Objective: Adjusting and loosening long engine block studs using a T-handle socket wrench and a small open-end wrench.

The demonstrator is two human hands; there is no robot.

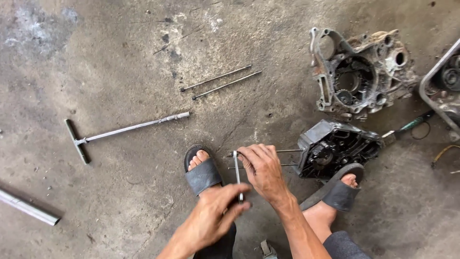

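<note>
My left hand [213, 216] pinches the near end of a short metal bar tool [236, 168] that stands across two long studs [287, 151]. My right hand [262, 171] grips the studs and the tool where they cross. The studs run right into a dark engine case half [338, 146] lying on the concrete floor. My feet in grey sandals sit on either side of my hands, the left sandal [202, 173] and the right sandal [341, 189].
A second, dirtier crankcase half [362, 72] lies at the back right. A T-handle wrench [120, 130] and two loose long rods [221, 81] lie to the left. A metal tube [28, 207] is at the far left, a screwdriver [407, 128] at the right.
</note>
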